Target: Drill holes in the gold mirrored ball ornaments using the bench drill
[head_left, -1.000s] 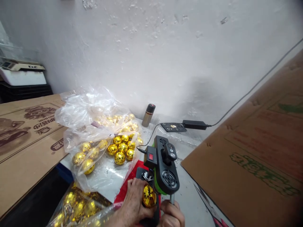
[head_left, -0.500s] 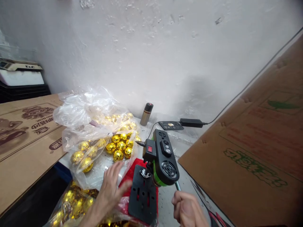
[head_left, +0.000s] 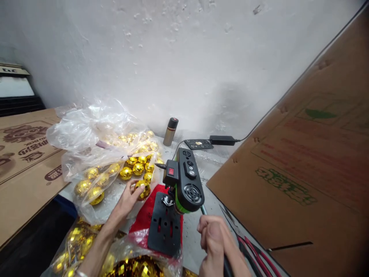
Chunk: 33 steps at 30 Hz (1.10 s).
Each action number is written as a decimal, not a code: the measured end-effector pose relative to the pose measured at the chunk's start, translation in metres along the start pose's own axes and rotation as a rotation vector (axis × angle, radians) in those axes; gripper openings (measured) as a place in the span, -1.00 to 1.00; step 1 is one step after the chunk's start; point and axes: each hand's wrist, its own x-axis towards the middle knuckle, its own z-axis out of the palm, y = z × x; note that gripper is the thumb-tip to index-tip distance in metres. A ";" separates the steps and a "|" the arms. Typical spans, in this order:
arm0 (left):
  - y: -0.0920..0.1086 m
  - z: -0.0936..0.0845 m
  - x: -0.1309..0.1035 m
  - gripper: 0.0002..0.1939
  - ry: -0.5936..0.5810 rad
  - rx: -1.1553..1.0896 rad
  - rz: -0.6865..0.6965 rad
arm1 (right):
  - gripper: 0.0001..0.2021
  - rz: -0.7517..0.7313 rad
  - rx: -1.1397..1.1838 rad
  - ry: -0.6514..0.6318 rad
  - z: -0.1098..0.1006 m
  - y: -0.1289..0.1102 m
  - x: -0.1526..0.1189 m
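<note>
My left hand (head_left: 128,200) has its fingers closed around a gold mirror ball (head_left: 143,190), just left of a small bench drill press (head_left: 188,181). My right hand (head_left: 220,240) is wrapped round the press's lever handle (head_left: 203,210), most of which it hides. The press has a black top, a red switch and a green body. Its black slotted base plate (head_left: 165,231) lies on a red cloth (head_left: 144,215); a small silver clamp-like piece (head_left: 167,201) sits on the plate. More gold balls (head_left: 137,169) lie in and beside a clear plastic bag (head_left: 95,127).
Another bag of gold balls (head_left: 76,246) lies at the front left. A brown bottle (head_left: 170,131) and a black power adapter (head_left: 221,140) stand near the wall. Large cardboard boxes flank both sides, one on the right (head_left: 288,173). Red-handled pliers-like tools (head_left: 259,254) lie at the lower right.
My left hand, empty and spread before, has moved up to the loose balls and taken hold of one. My right hand stays on the lever handle. The whole view has shifted slightly.
</note>
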 end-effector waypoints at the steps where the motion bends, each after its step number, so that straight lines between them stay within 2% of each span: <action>1: -0.005 0.004 -0.009 -0.24 -0.027 -0.199 -0.026 | -0.58 0.000 0.001 -0.004 -0.001 -0.001 0.003; 2: -0.009 0.010 -0.018 -0.18 -0.039 -0.335 -0.045 | -0.58 -0.002 -0.005 -0.013 -0.002 0.000 0.006; 4: -0.018 0.022 -0.034 -0.16 -0.009 -0.390 -0.043 | -0.59 -0.043 -0.021 -0.055 -0.006 0.002 0.013; 8: -0.034 0.043 -0.058 -0.29 0.003 -0.306 0.030 | -0.62 -0.172 -0.021 -0.178 -0.014 0.008 0.016; 11: -0.043 0.050 -0.067 -0.38 -0.062 -0.118 0.103 | -0.65 -0.077 -0.029 -0.113 -0.012 0.006 0.010; 15: -0.052 0.055 -0.068 -0.42 -0.069 0.128 0.237 | -0.67 -0.032 -0.018 -0.086 -0.007 0.002 0.002; 19: -0.060 0.061 -0.066 -0.42 -0.075 0.194 0.395 | -0.68 -0.031 0.001 -0.089 -0.008 0.005 -0.001; 22: -0.064 0.063 -0.067 -0.43 -0.125 0.201 0.479 | -0.68 -0.022 -0.004 -0.093 -0.010 0.008 -0.002; 26: -0.066 0.061 -0.069 -0.41 -0.200 0.209 0.494 | -0.68 -0.017 -0.012 -0.086 -0.010 0.010 -0.003; 33: -0.059 0.053 -0.070 -0.38 -0.281 0.216 0.430 | -0.66 0.000 -0.021 -0.067 -0.009 0.007 -0.006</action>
